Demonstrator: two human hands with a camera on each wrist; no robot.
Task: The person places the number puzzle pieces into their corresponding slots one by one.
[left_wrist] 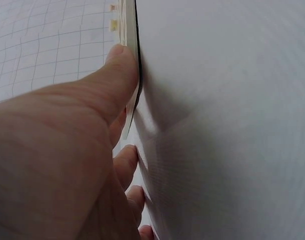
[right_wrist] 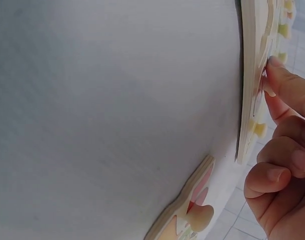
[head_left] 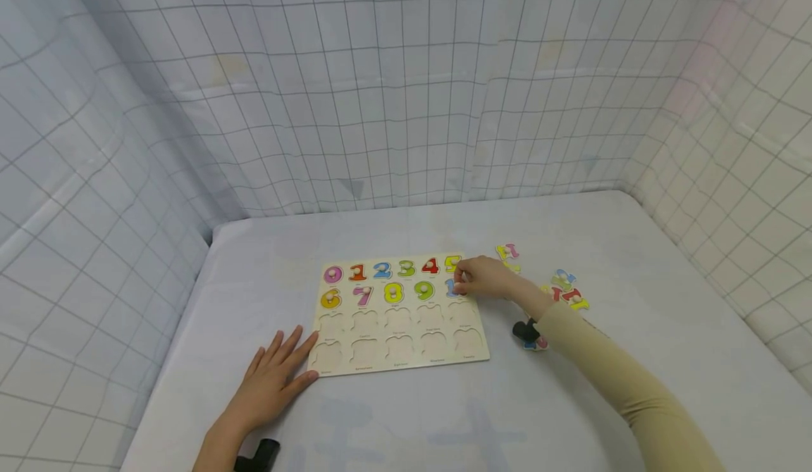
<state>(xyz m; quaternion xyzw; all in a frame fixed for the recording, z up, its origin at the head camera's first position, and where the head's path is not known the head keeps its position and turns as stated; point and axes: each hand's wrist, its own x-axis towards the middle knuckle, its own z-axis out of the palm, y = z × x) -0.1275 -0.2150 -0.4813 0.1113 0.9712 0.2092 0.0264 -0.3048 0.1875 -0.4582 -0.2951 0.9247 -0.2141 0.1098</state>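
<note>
A wooden number puzzle board [head_left: 382,372] lies on the table, with knobbed pieces 0 to 9 in its upper two rows. The lower two rows are bare recesses. At the right end of the second row, my right hand [head_left: 487,277] pinches a blue-and-white number piece [head_left: 451,287] by its knob [right_wrist: 268,89] between thumb and finger. The fingers cover much of it; it sits at or in its recess. My left hand [head_left: 269,386] rests spread at the board's lower left, its thumb [left_wrist: 123,67] touching the board's edge.
Loose number pieces lie right of the board: one pair of colours [head_left: 507,251] at the back, a cluster [head_left: 563,279] farther right, and another piece [head_left: 539,344] partly under the right wrist's black camera [head_left: 525,331]. A grid-patterned curtain [head_left: 406,106] encloses the table's back and sides.
</note>
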